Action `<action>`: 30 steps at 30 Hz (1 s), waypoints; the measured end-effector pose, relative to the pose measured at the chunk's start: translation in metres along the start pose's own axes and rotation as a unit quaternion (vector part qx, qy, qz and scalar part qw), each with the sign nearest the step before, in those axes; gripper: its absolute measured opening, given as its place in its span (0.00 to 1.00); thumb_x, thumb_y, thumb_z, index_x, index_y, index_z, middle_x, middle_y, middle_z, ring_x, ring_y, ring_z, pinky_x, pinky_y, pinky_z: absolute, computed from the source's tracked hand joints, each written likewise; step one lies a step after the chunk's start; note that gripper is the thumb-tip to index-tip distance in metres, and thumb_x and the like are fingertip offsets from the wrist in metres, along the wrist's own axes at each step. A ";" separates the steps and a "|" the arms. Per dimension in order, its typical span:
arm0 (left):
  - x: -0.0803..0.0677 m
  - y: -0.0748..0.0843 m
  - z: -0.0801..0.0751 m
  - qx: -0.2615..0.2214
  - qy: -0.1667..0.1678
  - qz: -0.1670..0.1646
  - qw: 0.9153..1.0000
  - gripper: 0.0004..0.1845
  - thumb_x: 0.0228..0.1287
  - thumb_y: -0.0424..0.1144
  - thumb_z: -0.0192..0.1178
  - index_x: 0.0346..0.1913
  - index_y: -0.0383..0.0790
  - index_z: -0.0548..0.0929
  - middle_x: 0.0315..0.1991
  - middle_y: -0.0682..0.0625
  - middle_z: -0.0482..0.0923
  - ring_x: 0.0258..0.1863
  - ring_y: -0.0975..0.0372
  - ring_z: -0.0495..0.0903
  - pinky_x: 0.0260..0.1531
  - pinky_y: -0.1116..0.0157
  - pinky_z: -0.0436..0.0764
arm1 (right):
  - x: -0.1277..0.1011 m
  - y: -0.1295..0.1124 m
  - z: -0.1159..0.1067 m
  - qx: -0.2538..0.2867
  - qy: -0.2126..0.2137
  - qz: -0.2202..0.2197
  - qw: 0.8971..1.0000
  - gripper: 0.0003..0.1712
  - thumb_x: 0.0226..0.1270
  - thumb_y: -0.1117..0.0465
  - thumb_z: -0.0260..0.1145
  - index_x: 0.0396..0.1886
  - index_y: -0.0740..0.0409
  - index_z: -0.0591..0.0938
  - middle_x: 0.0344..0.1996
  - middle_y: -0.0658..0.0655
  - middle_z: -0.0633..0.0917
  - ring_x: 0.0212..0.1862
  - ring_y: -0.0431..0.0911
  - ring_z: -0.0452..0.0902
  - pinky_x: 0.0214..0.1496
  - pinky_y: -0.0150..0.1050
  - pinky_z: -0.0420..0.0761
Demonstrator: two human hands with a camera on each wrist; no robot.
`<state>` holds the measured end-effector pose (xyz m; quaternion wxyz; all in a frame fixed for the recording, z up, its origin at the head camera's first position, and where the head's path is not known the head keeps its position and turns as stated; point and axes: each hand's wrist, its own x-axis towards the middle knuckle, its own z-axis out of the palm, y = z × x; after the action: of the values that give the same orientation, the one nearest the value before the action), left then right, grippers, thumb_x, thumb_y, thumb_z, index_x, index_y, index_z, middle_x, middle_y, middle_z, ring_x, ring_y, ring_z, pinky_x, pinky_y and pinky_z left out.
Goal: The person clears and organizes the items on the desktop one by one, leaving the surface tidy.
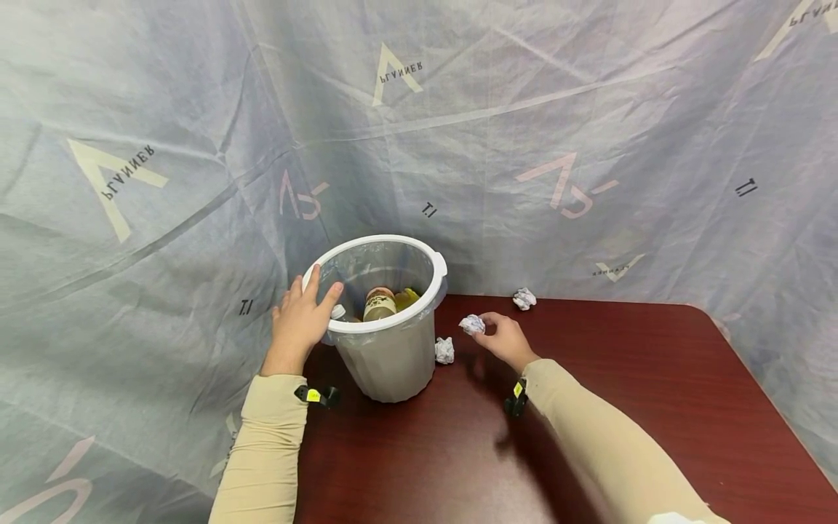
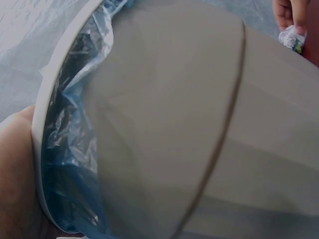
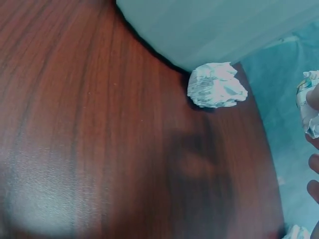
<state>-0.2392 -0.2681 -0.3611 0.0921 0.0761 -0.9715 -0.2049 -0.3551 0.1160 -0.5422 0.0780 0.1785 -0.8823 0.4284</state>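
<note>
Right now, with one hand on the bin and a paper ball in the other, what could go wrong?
The bin stands at the table's left edge, so a push from the left hand gripping its rim might tip it off. The right hand pinches the paper ball only at the fingertips, so it could drop. A toss might bounce off the bottles inside.

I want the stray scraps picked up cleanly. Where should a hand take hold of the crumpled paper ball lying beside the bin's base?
Probably pinch the paper ball across its middle, coming from above and from the right. It lies close against the bin wall on its left, so only its top and right side look free. The right hand, already holding another wad, is nearest.
</note>
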 end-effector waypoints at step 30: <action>-0.001 0.001 0.000 -0.004 0.003 -0.001 1.000 0.50 0.67 0.79 0.24 0.83 0.54 0.41 0.81 0.33 0.39 0.76 0.31 0.45 0.68 0.28 0.43 | 0.016 -0.042 -0.041 -0.013 0.019 -0.031 0.999 0.19 0.61 0.53 0.70 0.49 0.57 0.83 0.44 0.57 0.85 0.50 0.55 0.77 0.54 0.54 0.76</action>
<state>-0.2379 -0.2676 -0.3607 0.0948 0.0768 -0.9704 -0.2085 -0.3544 0.1208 -0.4814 0.1098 0.1967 -0.8801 0.4179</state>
